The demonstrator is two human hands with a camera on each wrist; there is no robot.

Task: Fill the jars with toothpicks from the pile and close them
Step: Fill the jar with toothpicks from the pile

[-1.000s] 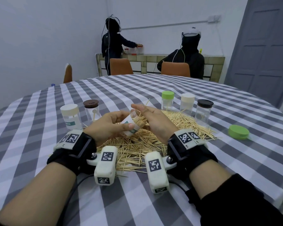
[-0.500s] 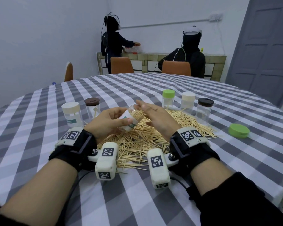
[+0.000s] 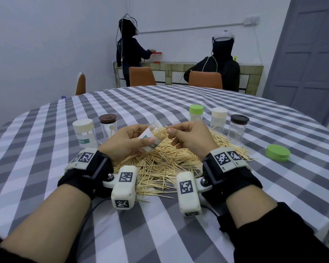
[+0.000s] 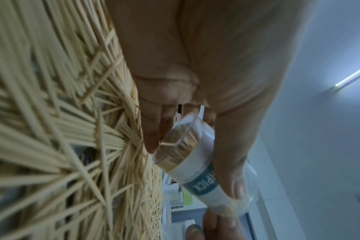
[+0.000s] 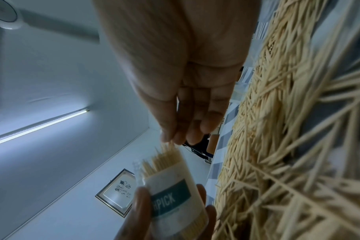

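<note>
My left hand (image 3: 127, 143) grips the open toothpick jar (image 3: 151, 136), tilted above the pile (image 3: 165, 162) on the worktop. It has risen slightly; my right fingers (image 5: 173, 134), pinched together, now tamp the toothpick tips. It looks nearly full, so capping comes soon.

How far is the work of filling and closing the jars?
Five jars stand capped, but the brown-lidded jar and its twin look nearly empty. In hand: the left hand holds an open jar, packed with toothpicks; the right hand pinches at its mouth. Left: capping it, perhaps with the green lid; the pile remains big.
</note>
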